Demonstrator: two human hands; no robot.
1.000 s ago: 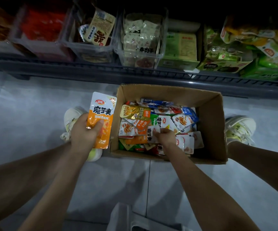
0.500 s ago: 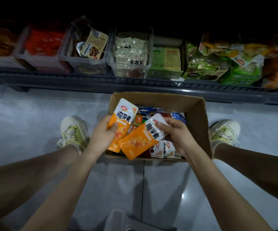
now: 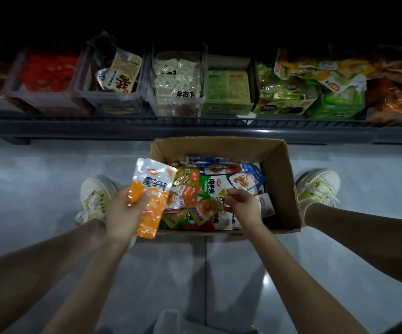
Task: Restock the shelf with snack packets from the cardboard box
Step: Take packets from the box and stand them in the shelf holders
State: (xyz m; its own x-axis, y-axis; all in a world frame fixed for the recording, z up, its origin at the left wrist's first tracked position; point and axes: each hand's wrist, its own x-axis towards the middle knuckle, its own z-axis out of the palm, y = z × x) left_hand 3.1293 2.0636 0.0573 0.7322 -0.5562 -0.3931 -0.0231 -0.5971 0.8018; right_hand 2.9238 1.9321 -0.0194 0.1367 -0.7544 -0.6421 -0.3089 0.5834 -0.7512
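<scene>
An open cardboard box (image 3: 279, 189) stands on the floor between my feet, filled with several mixed snack packets (image 3: 209, 186). My left hand (image 3: 123, 213) grips orange-and-white packets (image 3: 151, 194) stacked together, upright over the box's left wall. My right hand (image 3: 243, 206) is down inside the box above the loose packets, with thumb and fingers apart and nothing lifted. The shelf (image 3: 195, 124) runs across the top, low and dark, with clear bins (image 3: 173, 80) and piles of packets.
My two pale sneakers (image 3: 96, 196) (image 3: 317, 186) flank the box on the grey tiled floor. The shelf holds a red-filled bin (image 3: 48, 75), a green carton (image 3: 228, 90) and green and orange bags (image 3: 334, 92) at the right. A grey object (image 3: 171, 321) lies at the bottom edge.
The orange packet my right hand held has passed to my left hand, which now holds the stack. My right hand has gone back down into the box.
</scene>
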